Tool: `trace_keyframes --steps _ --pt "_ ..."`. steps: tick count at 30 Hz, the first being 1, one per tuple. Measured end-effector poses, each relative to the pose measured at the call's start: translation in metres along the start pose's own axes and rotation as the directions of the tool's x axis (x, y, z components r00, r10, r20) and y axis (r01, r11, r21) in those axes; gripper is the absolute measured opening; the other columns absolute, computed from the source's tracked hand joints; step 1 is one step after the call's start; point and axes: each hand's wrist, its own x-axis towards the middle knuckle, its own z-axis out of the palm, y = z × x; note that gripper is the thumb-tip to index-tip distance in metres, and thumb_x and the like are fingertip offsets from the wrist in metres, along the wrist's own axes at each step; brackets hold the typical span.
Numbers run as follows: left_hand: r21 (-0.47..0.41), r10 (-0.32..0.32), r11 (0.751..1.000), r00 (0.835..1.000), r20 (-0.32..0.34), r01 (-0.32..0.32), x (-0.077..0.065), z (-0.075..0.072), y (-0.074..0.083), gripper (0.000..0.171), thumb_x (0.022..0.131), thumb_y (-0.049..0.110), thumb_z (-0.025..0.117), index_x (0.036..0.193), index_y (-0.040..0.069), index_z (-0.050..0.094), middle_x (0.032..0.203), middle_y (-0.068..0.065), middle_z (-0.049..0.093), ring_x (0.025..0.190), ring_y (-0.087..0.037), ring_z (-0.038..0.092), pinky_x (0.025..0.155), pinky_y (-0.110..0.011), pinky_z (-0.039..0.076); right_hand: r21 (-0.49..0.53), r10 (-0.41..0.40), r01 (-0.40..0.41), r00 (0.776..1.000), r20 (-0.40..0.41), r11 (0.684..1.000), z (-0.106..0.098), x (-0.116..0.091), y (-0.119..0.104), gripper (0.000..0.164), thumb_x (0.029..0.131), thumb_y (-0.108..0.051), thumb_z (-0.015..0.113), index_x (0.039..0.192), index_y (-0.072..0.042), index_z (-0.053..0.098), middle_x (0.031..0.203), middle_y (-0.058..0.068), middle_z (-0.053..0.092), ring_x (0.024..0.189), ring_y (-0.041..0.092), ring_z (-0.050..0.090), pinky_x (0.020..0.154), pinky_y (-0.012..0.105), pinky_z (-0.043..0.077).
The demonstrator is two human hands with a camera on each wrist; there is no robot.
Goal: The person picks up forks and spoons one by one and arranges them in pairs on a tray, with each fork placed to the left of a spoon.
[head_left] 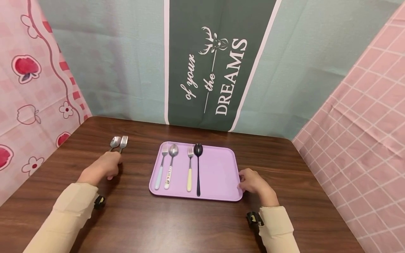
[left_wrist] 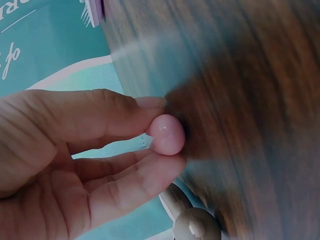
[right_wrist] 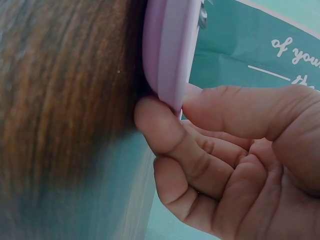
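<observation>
In the head view, my left hand (head_left: 105,165) is at the left of the table, over the handles of a fork (head_left: 123,141) and a spoon (head_left: 115,141) that lie side by side. Thumb and fingertips pinch the fork's rounded pink handle end (left_wrist: 167,135), seen close in the left wrist view. Just beside it is a greyish-beige handle end (left_wrist: 196,225). My right hand (head_left: 253,182) grips the right edge of a lilac tray (head_left: 219,172), thumb at the rim and a finger under it in the right wrist view.
On the tray lie a blue-handled fork (head_left: 160,174), a spoon with a patterned white handle (head_left: 171,168), a yellow-handled fork (head_left: 189,175) and a long black spoon (head_left: 198,168). Fabric curtains (head_left: 126,70) stand behind and at both sides of the wooden table (head_left: 177,225).
</observation>
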Motion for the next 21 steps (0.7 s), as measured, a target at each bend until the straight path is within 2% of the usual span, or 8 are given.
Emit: trace_keyframes --steps 14,21 --pt "-0.039 -0.003 0.999 1.0 -0.024 0.002 -0.0003 -0.0001 0.0002 0.023 0.051 -0.011 0.054 0.057 0.008 0.042 0.044 0.002 0.047 0.047 -0.017 0.049 0.045 -0.026 0.04 0.024 -0.001 0.001 1.0 -0.01 1.0 0.0009 0.0007 -0.0006 0.038 0.068 0.007 0.066 0.105 0.011 0.059 0.066 0.007 0.062 0.055 0.018 0.06 0.054 0.031 0.048" --pt "-0.022 0.075 0.997 0.994 -0.075 -0.077 -0.0016 -0.008 0.0002 0.016 0.057 -0.005 0.054 0.053 0.01 0.053 0.038 0.007 0.048 0.042 -0.012 0.05 0.047 -0.027 0.04 0.026 0.006 -0.006 1.0 -0.006 1.0 0.0014 0.0015 -0.0015 0.038 0.069 0.006 0.066 0.105 0.011 0.059 0.066 0.007 0.062 0.055 0.018 0.06 0.055 0.032 0.048"
